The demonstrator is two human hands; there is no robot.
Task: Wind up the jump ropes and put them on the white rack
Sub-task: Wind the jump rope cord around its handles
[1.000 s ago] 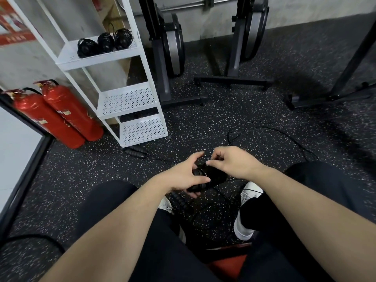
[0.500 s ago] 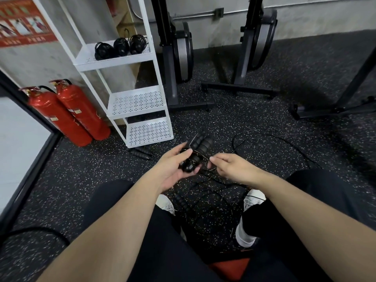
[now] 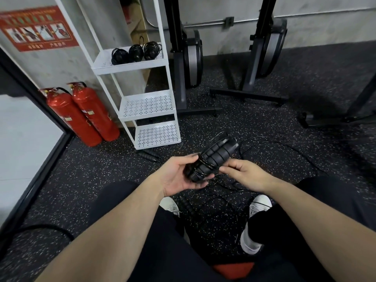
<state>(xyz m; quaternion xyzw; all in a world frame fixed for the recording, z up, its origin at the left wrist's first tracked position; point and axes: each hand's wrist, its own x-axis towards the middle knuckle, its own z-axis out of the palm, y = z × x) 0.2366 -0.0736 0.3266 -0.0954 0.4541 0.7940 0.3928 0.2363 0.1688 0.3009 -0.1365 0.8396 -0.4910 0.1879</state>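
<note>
My left hand (image 3: 179, 176) grips the lower end of a pair of black ribbed jump-rope handles (image 3: 213, 157) held together, with thin cord wound round them. My right hand (image 3: 242, 174) pinches the cord just right of the handles. The rest of the cord (image 3: 270, 143) trails in loops on the floor. The white rack (image 3: 146, 106) stands ahead on the left, with three wound black ropes (image 3: 135, 52) on its upper shelf. Another rope's handles (image 3: 149, 154) lie on the floor by the rack's foot. One more handle (image 3: 186, 204) lies between my feet.
Two red fire extinguishers (image 3: 85, 115) stand left of the rack. Black machine stands (image 3: 183, 78) rise behind it, and another frame (image 3: 335, 117) sits at the right. The floor is speckled black rubber. A black hose (image 3: 40, 228) curves at lower left.
The handles have risen and tilted up to the right in my left hand. My right hand has shifted from over them to their right side, pinching the cord.
</note>
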